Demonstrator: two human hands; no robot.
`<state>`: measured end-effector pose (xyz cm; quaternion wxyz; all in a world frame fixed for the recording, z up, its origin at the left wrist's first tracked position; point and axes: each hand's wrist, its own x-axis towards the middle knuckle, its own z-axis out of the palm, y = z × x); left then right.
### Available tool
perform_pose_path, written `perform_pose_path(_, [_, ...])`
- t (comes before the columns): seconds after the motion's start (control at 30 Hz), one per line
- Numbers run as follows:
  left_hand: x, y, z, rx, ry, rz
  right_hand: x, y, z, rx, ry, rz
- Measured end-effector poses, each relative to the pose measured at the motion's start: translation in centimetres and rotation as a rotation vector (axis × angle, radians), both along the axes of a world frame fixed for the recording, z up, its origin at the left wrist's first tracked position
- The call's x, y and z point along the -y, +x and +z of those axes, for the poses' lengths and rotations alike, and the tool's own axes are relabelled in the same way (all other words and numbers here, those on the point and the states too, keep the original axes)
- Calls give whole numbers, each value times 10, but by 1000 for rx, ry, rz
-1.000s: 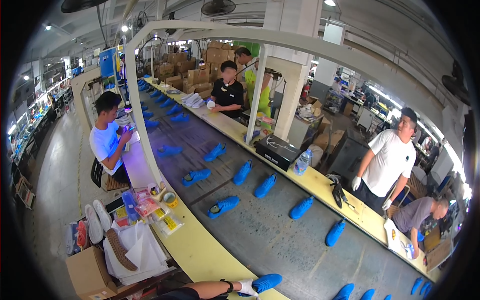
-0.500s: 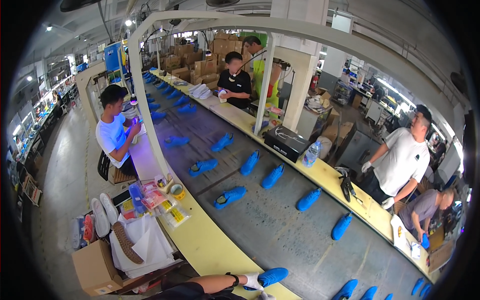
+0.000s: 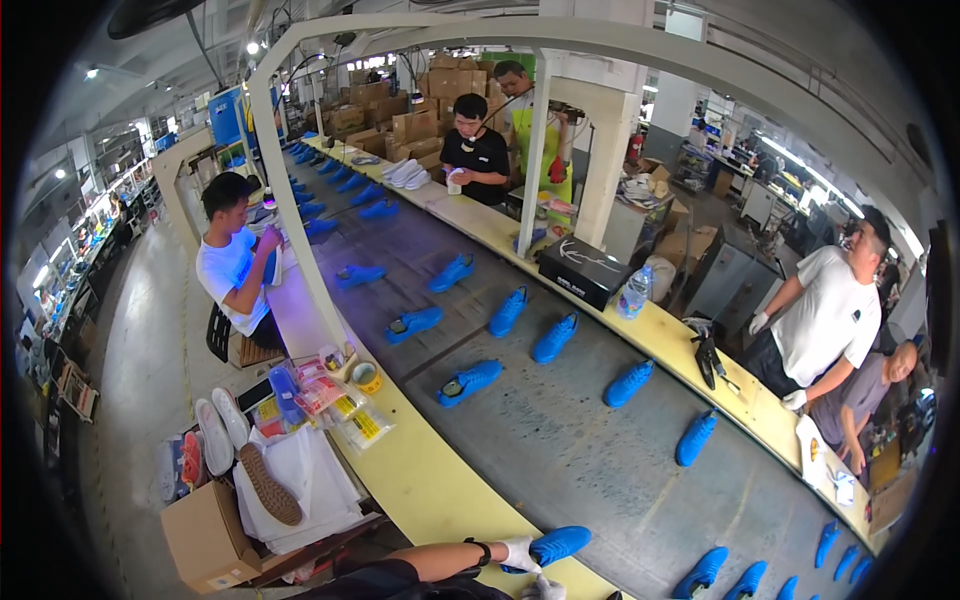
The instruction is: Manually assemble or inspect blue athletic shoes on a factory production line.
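Observation:
My left hand (image 3: 519, 553) wears a white glove and a black wristband. It reaches in from the bottom edge and grips the heel of a blue shoe (image 3: 560, 544), which lies where the yellow bench (image 3: 440, 480) meets the grey conveyor belt (image 3: 560, 440). A small piece of white glove at the very bottom is my right hand (image 3: 543, 589); I cannot see what it holds. Several more blue shoes (image 3: 468, 381) lie spaced along the belt.
A seated person in white (image 3: 235, 265) works at the left bench. Two people (image 3: 480, 150) stand at the far side, and two more (image 3: 830, 310) at the right. A black box (image 3: 583, 271), a water bottle (image 3: 634, 292), soles and white sheets (image 3: 290, 480), and a cardboard box (image 3: 205, 535) are nearby.
My left hand with the blue shoe has edged slightly up and right. The view has shifted a little, and the people and belt shoes sit further right and lower.

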<state>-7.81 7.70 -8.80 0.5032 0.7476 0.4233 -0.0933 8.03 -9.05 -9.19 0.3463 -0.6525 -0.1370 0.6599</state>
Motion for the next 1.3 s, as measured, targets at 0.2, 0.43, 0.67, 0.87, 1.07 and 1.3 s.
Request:
perform_pose_path(0.2, [5,-8,26,-58,-103,-52,14,-18,11,-4,42,-75])
perform_pose_path(0.43, [-2,-11,6,343,-75,62,12,1,-70,362,199,285])
perform_pose_path(0.67, [-24,-6,15,52,-28,20,-21,-15,-23,86,-80,-83])
perform_pose_path(0.87, [1,-10,11,39,91,61,-1,-33,-36,80,-142,-228])
perform_pose_path(1.07, [11,-4,26,-32,115,37,34,-69,-35,260,-35,-366])
perform_pose_path(1.3, [11,2,33,-72,146,0,56,-3,84,739,205,-474])
